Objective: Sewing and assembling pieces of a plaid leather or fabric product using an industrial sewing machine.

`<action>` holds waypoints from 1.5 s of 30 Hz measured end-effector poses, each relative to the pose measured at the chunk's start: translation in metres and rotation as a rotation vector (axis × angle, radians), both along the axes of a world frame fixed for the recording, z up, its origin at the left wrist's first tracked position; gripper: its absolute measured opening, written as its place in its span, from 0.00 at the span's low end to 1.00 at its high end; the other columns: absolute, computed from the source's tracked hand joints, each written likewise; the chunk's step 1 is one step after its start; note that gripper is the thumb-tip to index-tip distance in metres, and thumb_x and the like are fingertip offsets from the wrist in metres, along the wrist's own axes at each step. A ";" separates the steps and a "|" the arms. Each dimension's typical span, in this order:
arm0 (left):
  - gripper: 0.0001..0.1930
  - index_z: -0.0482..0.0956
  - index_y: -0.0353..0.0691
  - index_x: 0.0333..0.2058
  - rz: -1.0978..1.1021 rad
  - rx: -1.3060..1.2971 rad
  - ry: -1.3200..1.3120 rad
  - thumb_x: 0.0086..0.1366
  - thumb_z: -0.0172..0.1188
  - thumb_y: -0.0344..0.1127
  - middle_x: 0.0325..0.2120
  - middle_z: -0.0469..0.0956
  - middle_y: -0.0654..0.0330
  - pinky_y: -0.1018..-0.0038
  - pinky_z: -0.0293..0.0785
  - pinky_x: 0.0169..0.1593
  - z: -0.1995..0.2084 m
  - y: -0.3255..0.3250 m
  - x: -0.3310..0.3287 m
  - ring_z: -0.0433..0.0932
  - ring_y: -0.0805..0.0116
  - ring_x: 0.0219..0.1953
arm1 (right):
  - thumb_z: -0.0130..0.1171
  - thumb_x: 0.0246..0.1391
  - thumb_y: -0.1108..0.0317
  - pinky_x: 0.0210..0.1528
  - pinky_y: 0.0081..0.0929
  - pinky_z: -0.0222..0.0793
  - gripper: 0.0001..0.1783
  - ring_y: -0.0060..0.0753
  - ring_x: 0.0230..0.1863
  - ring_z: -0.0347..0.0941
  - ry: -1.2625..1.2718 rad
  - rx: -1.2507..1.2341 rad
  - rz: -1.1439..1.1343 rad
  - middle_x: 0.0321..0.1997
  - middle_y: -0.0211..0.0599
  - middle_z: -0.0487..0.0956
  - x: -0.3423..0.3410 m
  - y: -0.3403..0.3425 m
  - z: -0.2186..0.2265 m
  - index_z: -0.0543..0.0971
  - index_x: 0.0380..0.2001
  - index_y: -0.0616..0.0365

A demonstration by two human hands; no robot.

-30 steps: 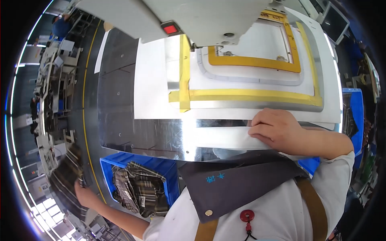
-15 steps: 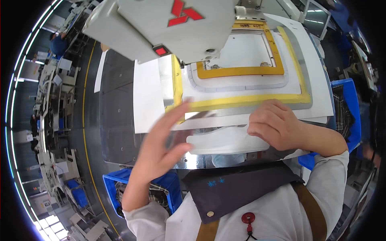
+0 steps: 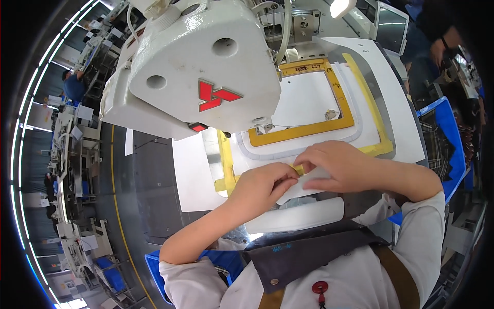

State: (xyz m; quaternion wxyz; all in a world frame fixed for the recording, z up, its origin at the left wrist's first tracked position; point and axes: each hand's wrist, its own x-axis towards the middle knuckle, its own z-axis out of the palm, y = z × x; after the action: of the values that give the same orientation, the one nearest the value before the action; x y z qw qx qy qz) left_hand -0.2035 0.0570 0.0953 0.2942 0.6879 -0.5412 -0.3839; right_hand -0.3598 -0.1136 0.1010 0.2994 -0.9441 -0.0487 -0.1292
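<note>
Both my hands meet over the near side of a flat template with yellow-taped edges (image 3: 382,135). My left hand (image 3: 260,189) is closed, thumb and forefinger pressed together; what lies between them, if anything, is too small to make out. Just right of it, my right hand (image 3: 339,166) has its fingers curled and its thumb apart, with nothing visible between them. Below the hands, by the table's front edge, lies a long white curved piece (image 3: 301,215), untouched. An orange-yellow frame (image 3: 303,135) rests on the template, beyond my hands.
A white sewing machine head (image 3: 216,56) overhangs the template's left part. Blue bins with dark and plaid fabric stand right (image 3: 453,170) and lower left (image 3: 234,263). A screen (image 3: 390,31) is at the back right. A person (image 3: 74,86) works far left; another person's hand (image 3: 445,44) shows upper right.
My left hand has moved right and my right hand slightly left, so they now meet. The right hand has left the white piece. The view has shifted, showing more of the machine head.
</note>
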 end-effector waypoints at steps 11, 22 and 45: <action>0.14 0.77 0.31 0.37 0.430 -0.264 -0.193 0.59 0.66 0.35 0.27 0.75 0.58 0.77 0.69 0.32 -0.041 -0.021 0.070 0.74 0.73 0.32 | 0.63 0.53 0.53 0.39 0.31 0.72 0.17 0.42 0.34 0.78 0.496 0.016 -0.073 0.31 0.41 0.82 0.053 -0.025 -0.005 0.82 0.31 0.58; 0.10 0.76 0.34 0.36 0.531 -0.110 -0.302 0.60 0.64 0.34 0.29 0.76 0.57 0.72 0.69 0.35 -0.038 0.006 0.085 0.73 0.63 0.29 | 0.64 0.50 0.55 0.39 0.33 0.72 0.16 0.41 0.32 0.78 0.421 0.183 -0.306 0.28 0.41 0.82 0.086 -0.050 -0.012 0.82 0.28 0.60; 0.31 0.68 0.38 0.56 -0.029 -0.293 -0.701 0.54 0.65 0.41 0.58 0.68 0.53 0.55 0.60 0.64 -0.024 -0.012 0.027 0.68 0.52 0.58 | 0.62 0.50 0.54 0.39 0.34 0.71 0.18 0.43 0.33 0.77 0.575 0.134 -0.455 0.27 0.44 0.80 0.031 -0.092 -0.001 0.81 0.26 0.60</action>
State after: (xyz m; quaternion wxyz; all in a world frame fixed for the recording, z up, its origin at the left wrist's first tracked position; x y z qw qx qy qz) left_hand -0.1765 0.0451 0.0711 0.1808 0.7204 -0.6679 -0.0478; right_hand -0.3289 -0.2052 0.1002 0.3254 -0.9068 0.2571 0.0752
